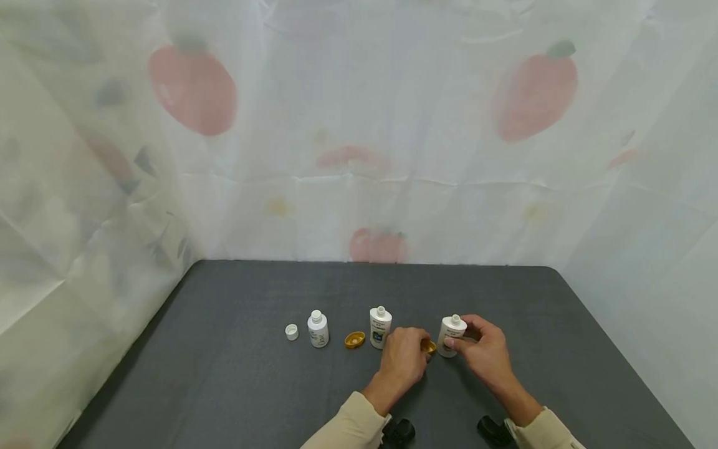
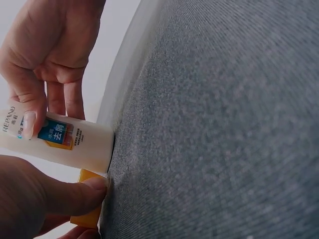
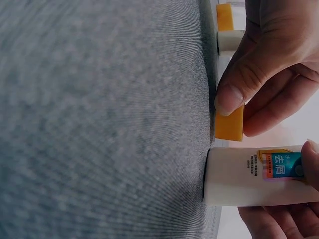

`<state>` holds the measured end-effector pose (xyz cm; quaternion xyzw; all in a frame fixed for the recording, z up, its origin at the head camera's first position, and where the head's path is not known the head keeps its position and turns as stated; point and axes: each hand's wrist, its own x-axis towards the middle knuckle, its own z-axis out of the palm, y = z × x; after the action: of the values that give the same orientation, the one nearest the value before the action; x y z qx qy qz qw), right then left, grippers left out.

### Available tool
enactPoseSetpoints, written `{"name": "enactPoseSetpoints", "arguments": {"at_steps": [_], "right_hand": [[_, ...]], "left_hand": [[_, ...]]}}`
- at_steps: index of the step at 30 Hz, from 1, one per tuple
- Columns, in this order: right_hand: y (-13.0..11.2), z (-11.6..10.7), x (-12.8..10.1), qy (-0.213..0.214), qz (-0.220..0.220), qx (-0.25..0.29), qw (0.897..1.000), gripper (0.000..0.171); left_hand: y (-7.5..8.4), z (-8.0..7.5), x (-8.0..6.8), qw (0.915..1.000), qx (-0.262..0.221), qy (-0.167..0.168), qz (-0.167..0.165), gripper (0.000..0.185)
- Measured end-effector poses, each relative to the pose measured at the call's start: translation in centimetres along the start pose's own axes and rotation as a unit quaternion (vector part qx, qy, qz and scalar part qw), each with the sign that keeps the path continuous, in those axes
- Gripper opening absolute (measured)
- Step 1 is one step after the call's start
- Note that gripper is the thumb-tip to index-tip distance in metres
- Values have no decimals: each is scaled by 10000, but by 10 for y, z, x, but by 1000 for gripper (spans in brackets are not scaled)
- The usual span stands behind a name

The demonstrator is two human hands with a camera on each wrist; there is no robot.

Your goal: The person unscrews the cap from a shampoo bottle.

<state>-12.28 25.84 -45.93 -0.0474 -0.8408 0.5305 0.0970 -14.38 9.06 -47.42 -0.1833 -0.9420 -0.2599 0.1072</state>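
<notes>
My left hand [image 1: 404, 355] pinches a gold-yellow bottle cap [image 1: 429, 347] low at the table surface, thumb on its near side in the left wrist view. Just right of it, my right hand [image 1: 487, 350] grips a white shampoo-type bottle [image 1: 447, 330] round its body. That bottle stands upright on the table, its narrow neck bare on top. A blue and orange label [image 2: 57, 133] shows on its front. Cap and bottle are close together, with a narrow gap between them in the right wrist view. The left hand's fingers partly cover the cap.
A similar white bottle [image 1: 380, 317] with a bare neck stands left of the left hand. Beside it lies another gold cap [image 1: 354, 340]. Farther left are a small white bottle [image 1: 318, 333] and a white cap [image 1: 291, 332]. A patterned curtain [image 1: 449, 125] encloses the dark table [image 1: 252, 386].
</notes>
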Motion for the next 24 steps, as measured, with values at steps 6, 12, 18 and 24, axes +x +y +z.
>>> {"name": "enactPoseSetpoints", "arguments": {"at_steps": [6,12,18,24], "right_hand": [[4,3,0,-45,-208,17,9998,37],[6,5,2,-93,-441,47,9990,38],[9,4,3,-218,-484,279,9982,46],[13,0,3,-270,-1086,333,9932,52]], "left_hand": [[-2,0,0,9999,122,-45,-35,18],[-4,-1,1,9998,128,-74,-120,20],[0,-5,-2,9999,90,-63,5,23],[10,-30,-8,9969,-364,-248,646,36]]}}
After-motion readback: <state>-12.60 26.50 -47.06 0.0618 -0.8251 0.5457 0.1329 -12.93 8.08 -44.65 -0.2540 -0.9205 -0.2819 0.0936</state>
